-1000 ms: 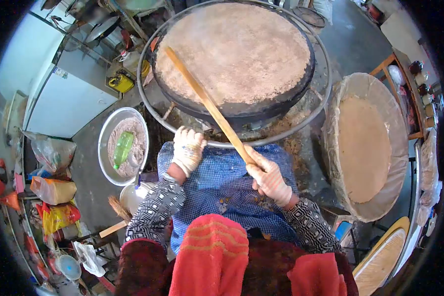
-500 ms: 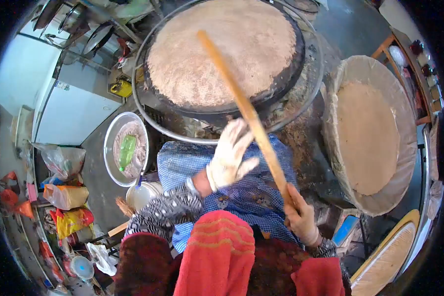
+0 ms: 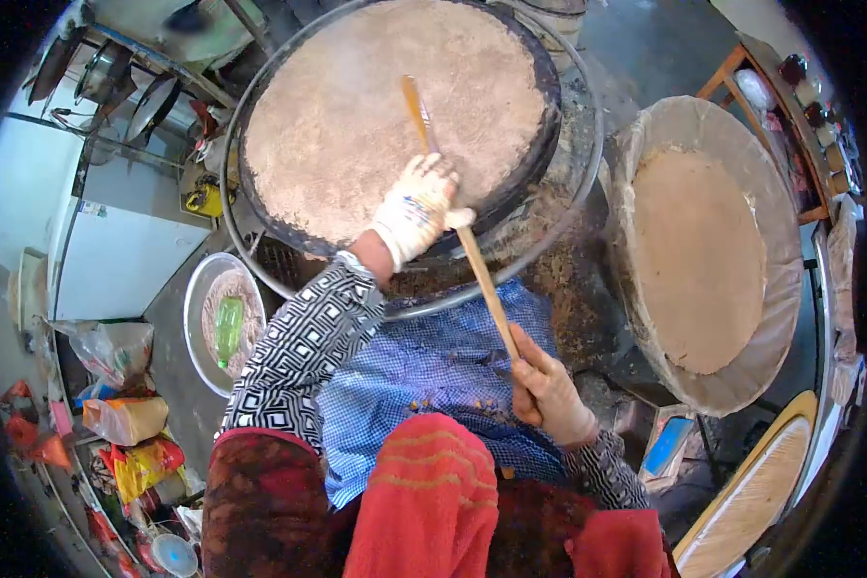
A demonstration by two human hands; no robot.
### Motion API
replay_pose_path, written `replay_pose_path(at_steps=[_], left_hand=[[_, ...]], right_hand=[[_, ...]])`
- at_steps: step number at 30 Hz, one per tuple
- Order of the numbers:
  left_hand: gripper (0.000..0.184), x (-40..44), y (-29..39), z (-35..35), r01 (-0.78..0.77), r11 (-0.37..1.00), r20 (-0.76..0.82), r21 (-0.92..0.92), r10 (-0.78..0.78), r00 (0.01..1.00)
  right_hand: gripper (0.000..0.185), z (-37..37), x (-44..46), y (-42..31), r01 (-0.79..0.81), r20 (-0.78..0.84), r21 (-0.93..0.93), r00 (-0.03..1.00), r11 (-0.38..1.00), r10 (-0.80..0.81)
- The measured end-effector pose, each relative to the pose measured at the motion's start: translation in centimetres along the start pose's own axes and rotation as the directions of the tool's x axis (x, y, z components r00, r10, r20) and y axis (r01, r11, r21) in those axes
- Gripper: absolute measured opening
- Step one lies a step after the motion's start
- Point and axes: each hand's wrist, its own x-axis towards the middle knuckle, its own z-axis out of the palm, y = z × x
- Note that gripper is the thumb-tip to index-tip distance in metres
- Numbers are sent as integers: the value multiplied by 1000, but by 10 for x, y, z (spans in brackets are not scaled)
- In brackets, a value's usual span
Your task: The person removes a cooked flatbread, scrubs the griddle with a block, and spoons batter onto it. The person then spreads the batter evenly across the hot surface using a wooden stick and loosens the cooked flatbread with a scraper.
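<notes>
A long, flat wooden stick [image 3: 488, 289] slants from my lap up over the round griddle. Its lower end is in my right hand [image 3: 552, 397], closed round it. Farther up, my left hand [image 3: 416, 210], in a whitish glove, lies over the stick with the thumb across it; the fingers partly hide the wood. Beneath the stick's far end, a pinkish-brown, grainy layer [image 3: 337, 116] covers most of the dark griddle [image 3: 547, 106]. A metal ring [image 3: 592, 183] runs around the griddle. Whether the tip touches the layer, I cannot tell.
To the right stands a big lined basket [image 3: 780, 279] with a round brown sheet [image 3: 698, 260] in it. On the left is a metal basin [image 3: 199, 332] holding pinkish material and a green bottle [image 3: 228, 328]. A blue checked cloth [image 3: 424, 366] covers my lap.
My left hand has moved up and forward from beside the stick onto it. The stick has become less steeply slanted, and my right hand has shifted slightly up and left.
</notes>
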Motion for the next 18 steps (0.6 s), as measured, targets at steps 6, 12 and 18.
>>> replay_pose_path(at_steps=[6,12,18], left_hand=[[47,-73,-85,-11,186,982,-120,38,-181,976],[53,-178,-99,-41,229,956,-209,185,-190,959],[41,-256,-71,11,199,961,-15,191,-200,980]], right_hand=[[55,47,69,-6,43,175,-156,985,987,-15],[50,72,104,20,289,244,-444,950,848,-197],[44,62,94,43,360,222,-561,933,745,-283]])
